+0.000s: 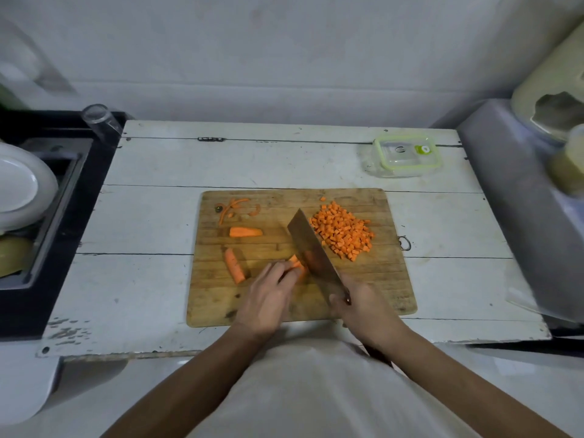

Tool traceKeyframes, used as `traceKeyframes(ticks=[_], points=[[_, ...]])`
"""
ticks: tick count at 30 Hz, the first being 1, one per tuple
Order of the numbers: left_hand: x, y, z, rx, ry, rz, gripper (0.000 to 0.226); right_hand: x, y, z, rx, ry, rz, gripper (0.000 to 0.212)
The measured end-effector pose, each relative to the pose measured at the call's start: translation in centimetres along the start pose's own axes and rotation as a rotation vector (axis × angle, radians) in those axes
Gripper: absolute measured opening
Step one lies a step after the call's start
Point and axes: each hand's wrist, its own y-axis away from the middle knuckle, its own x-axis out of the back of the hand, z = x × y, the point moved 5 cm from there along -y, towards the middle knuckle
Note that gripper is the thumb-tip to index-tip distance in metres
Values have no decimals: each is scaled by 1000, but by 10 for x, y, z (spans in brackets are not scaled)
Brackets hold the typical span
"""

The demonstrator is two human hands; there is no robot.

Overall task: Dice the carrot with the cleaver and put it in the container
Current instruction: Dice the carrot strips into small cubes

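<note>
A wooden cutting board point(363, 298) lies on the white table. A heap of diced carrot point(343, 230) sits at its upper right. My left hand point(268, 298) holds carrot strips point(297, 263) down with curled fingers at the board's middle. My right hand point(363, 306) grips the handle of the cleaver point(313, 251), whose blade stands against the strips, just right of my left fingertips. Two uncut carrot pieces lie to the left, one flat point(246, 232) and one slanted point(234, 266). The clear container with a green-rimmed lid point(406, 156) stands at the table's far right, lid on.
Carrot peelings and trimmings point(235, 208) lie at the board's upper left corner. A black sink point(47, 197) with a white plate point(22, 188) is on the left. A drinking glass point(101, 120) stands at the table's far left corner. Grey metal ware point(518, 191) crowds the right side.
</note>
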Motion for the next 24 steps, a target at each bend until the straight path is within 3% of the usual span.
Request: traceKeyframes(ticks=[3,8,11,14,24], points=[[-4,-1,-2,6,10,0,42,2,5,2,-25,-32,-16,15],[-3,1,0,-14,-67,-30,40,23,26,-10,32,224,105,25],[2,0,4,-15,-80,-29,40,19,35,-20,79,408,51,22],[3,0,5,-14,-82,-44,40,7,35,-21,84,495,-6,5],[5,0,7,-88,-76,-52,36,-7,44,-23,48,646,64,23]])
